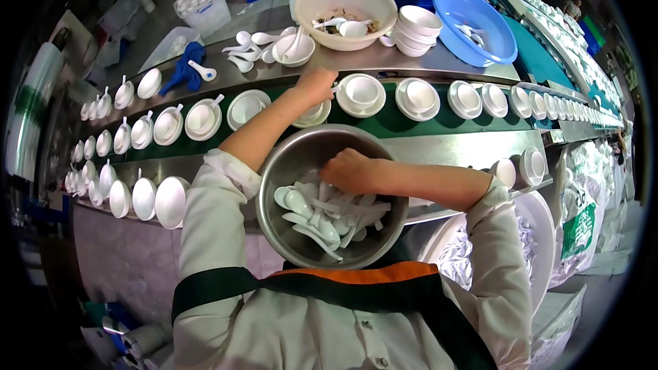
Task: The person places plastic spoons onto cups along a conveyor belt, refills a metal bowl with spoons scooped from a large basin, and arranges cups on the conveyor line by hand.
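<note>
My left hand [317, 86] reaches over the green conveyor belt with its fingers closed. A bit of white spoon handle [335, 87] shows at the fingertips. Just below that hand sits a white bowl on a saucer [314, 118], partly covered by my wrist. Inside the steel basin [266, 195] in front of my body, my right hand [348, 171] is curled down at a heap of white spoons [325, 216]. Its fingertips are hidden, so what they grip cannot be made out. The belt [404, 127] carries a row of bowls on saucers; several at the left have spoons in them.
Beyond the belt, a steel ledge holds a cream basin [305, 17], stacked bowls [417, 31], a blue basin [473, 0], loose spoons [250, 48] and a blue cloth [181, 72]. More bowls [171, 199] line the near left edge. A white tub [545, 233] stands at my right.
</note>
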Motion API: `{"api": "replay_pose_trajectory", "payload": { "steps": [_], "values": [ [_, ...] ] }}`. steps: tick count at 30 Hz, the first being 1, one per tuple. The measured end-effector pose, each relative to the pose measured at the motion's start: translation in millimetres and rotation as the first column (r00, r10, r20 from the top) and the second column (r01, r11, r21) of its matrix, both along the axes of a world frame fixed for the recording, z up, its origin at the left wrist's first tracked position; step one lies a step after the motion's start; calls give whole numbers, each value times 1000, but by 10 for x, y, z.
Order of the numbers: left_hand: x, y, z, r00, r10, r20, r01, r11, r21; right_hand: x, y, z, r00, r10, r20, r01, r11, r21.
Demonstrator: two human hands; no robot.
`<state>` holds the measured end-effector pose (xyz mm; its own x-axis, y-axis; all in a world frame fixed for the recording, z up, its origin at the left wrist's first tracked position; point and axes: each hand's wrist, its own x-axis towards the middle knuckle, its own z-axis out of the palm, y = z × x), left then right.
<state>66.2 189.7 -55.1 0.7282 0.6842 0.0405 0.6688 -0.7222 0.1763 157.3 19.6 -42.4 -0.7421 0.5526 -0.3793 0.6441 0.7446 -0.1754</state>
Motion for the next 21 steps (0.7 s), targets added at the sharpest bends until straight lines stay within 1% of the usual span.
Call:
{"api": "replay_pose_trajectory", "payload": {
  "steps": [1, 2, 4, 5, 6, 7, 8, 9, 10, 11, 12, 13, 14, 16, 17, 19, 20, 21],
  "values": [
    [-67, -24, 33, 998, 17, 63, -19, 999, 34, 11, -3, 31, 1000, 0, 5, 0, 1000, 6],
    [-160, -23, 69, 996, -16, 85, 8, 995, 95, 39, 11, 51, 1000, 15, 5, -15, 1000, -7],
    [-318, -130, 248, 962, 49, 269, -57, 998, 20, 127, 9, 64, 991, -24, -134, 20, 999, -34],
    [-430, -273, 387, 951, 33, 308, -14, 998, -62, 145, 12, 68, 990, -7, -143, -2, 998, -60],
    [-529, -414, 565, 936, 14, 351, 33, 991, -129, 167, 52, 99, 957, -31, -290, 16, 998, -55],
    [-623, -599, 678, 962, 0, 272, 50, 983, -178, 155, 79, 143, 902, -57, -428, 40, 998, -47],
    [-724, -810, 821, 993, -69, 94, 92, 960, -266, 118, 64, 208, 900, -49, -432, 30, 998, -50],
    [-833, -1021, 798, 995, -99, -7, 87, 902, -424, 82, 31, 283, 938, 6, -346, -40, 995, -92],
    [-880, -1200, 781, 970, -213, -113, 141, 880, -453, 57, -6, 317, 964, 67, -257, -106, 984, -140],
    [-919, -1368, 683, 955, -262, -137, 172, 870, -463, 29, -54, 270, 964, 75, -255, -113, 984, -138],
    [-941, -1466, 458, 943, -310, -120, 215, 843, -493, 1, -108, 181, 954, 133, -267, -156, 985, -67],
    [-880, -1580, 489, 955, -235, -180, 89, 809, -581, -32, -143, 160, 942, 191, -276, -197, 980, 6],
    [-922, -1618, 354, 979, -197, -62, 136, 842, -522, -43, -150, 174, 942, 198, -272, -201, 979, 15],
    [-913, -1649, 354, 980, -197, -25, 150, 815, -560, -58, -169, 266, 980, 199, -32, -198, 980, 21],
    [-915, -1674, 371, 980, -198, -22, 153, 819, -553, -43, -180, 271, 980, 199, -26, -198, 980, 27],
    [-906, -1712, 436, 949, -302, -94, 180, 759, -626, 39, -172, 268, 981, 195, 24, -191, 975, -110],
    [-917, -1721, 443, 947, -306, -93, 186, 763, -619, 75, -158, 277, 981, 190, 29, -186, 977, -103],
    [-941, -1720, 449, 946, -321, -41, 236, 771, -591, 116, -144, 288, 981, 194, -29, -196, 974, -110]
  ]
}}
